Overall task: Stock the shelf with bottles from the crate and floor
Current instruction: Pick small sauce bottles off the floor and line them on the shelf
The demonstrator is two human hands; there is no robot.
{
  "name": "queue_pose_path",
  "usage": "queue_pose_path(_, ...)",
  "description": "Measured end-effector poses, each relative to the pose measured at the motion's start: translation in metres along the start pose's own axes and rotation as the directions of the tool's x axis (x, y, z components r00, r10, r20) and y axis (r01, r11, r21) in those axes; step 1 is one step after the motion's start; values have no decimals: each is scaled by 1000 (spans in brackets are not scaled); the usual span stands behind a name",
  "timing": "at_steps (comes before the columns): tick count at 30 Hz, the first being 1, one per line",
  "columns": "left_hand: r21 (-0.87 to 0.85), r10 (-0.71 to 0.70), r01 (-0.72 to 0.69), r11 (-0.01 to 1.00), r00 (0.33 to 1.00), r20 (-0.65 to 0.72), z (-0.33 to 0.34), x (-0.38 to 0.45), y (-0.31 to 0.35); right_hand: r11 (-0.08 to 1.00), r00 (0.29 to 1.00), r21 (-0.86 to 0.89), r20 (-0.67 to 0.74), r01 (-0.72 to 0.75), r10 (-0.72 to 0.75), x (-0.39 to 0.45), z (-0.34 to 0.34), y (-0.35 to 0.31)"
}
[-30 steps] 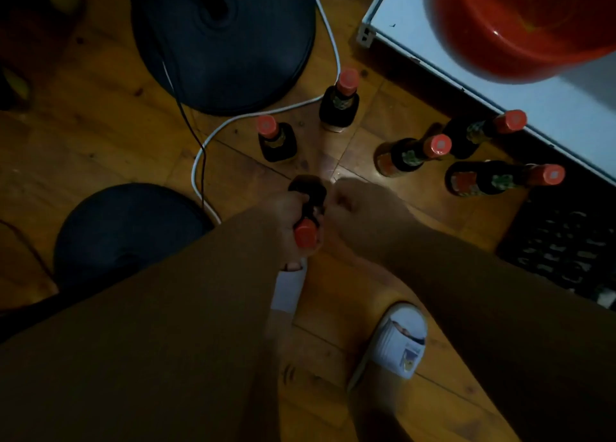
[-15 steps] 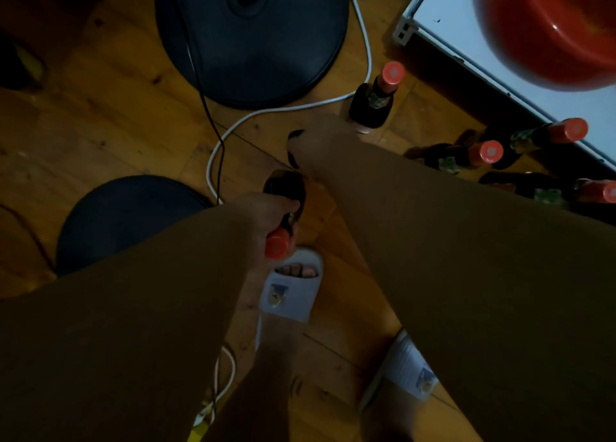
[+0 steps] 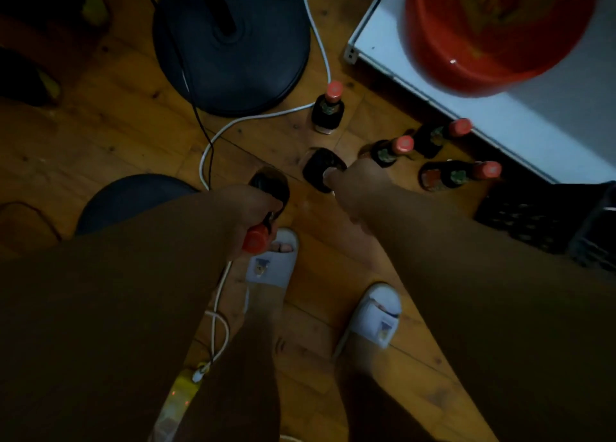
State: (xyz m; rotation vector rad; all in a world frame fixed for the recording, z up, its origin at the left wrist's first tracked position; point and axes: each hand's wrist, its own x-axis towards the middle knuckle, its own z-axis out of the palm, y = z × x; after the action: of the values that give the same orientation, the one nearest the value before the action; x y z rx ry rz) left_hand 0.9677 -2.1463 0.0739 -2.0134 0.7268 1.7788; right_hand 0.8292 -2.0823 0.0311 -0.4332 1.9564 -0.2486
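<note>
Bottles (image 3: 393, 151) on floor between white cable (image 3: 320, 55) and black crate (image 3: 546, 218).

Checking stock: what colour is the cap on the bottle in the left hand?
Red cap, seen in the head view.

Bottles (image 3: 327, 111): dark glass, red-orange caps, green-gold neck labels. Floor (image 3: 116, 135): orange-brown wood planks, dark knots. Basin (image 3: 493, 31): glossy red. Shelf (image 3: 500, 121): white. Crate (image 3: 540, 218): black lattice. Slippers (image 3: 380, 315): white, small printed emblem. Cable (image 3: 320, 48): white. Round bases (image 3: 233, 51): matte black.
</note>
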Motion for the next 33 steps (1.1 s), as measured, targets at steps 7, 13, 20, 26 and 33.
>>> queue_pose_path(7, 42, 146, -148, 988, 987, 62, 16, -172, 0, 987, 988, 109, -110, 117, -105, -159, -99, -11)
queue_pose_path(13, 183, 359, -361, 914, 932, 44, 22, -343, -3, 960, 926, 129, -324, 247, -195, -321, -198, -29)
queue_pose_path(20, 320, 539, -563, 762, 826, 167, 40, -478, 21, 931, 829, 233, -547, 282, -114, -454, -284, -30)
queue_pose_path(26, 354, 537, -633, 688, 773, 338, 56, -534, 48, 851, 726, 408, -686, 330, 48, -521, -316, -18)
queue_pose_path(33, 247, 362, -570, 783, 742, 565, 116, -566, 30, 705, 668, 626, -685, 334, 292, -575, -322, 32)
